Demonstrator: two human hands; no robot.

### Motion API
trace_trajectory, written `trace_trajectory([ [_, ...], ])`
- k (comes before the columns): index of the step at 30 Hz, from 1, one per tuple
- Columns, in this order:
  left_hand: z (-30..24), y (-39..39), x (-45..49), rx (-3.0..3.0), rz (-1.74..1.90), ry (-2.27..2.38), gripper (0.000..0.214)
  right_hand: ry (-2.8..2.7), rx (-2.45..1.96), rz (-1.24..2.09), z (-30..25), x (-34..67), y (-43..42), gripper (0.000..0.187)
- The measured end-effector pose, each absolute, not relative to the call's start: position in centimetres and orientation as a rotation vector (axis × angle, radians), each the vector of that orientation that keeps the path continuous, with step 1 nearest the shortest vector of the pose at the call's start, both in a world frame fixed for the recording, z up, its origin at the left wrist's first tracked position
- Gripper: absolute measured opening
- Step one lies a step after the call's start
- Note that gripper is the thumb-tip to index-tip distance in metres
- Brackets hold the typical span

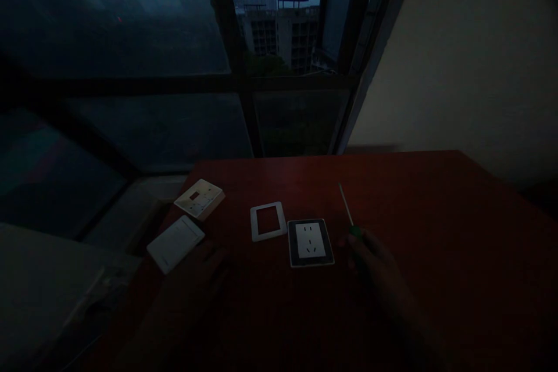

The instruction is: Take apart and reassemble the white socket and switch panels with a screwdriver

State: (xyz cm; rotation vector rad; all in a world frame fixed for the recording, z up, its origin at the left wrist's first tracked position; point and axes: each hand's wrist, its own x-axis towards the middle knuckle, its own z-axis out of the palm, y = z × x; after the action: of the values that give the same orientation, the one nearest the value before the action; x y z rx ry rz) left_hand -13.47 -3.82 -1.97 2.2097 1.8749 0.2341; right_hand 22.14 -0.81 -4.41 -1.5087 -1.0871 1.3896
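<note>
My right hand [374,256] is closed around the green handle of a screwdriver [346,203], whose thin shaft points up and away over the table. Just left of it lies a wall socket [310,241] with a white face inside a dark surround. A white rectangular frame [255,226] with an open centre touches or nearly touches the socket's upper left corner. On the left, my left hand [196,270] rests dimly lit on the table, fingers loosely stretched out, beside a white wall plate [174,242]. Whether it touches the plate is too dark to tell.
The reddish-brown table [410,197] stands against a dark-framed window [244,84] and a pale wall [462,70]. A cream-coloured box-like wall fitting [199,197] with a rectangular opening sits near the table's left edge, behind the white plate. Light is very low.
</note>
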Motion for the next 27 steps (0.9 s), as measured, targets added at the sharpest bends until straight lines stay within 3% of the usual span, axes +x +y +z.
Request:
trace_trajectory([
  [12,-2.0,-2.6,-10.5,2.494,0.119,1.683,0.025,-1.116,-1.514,1.463,-3.7,22.0,-0.9,0.033],
  [27,1.5,0.6,-2.4,2.170,0.918,1.356,0.011,-1.080,-1.507,1.465,-3.9,21.8,-0.9,0.033],
])
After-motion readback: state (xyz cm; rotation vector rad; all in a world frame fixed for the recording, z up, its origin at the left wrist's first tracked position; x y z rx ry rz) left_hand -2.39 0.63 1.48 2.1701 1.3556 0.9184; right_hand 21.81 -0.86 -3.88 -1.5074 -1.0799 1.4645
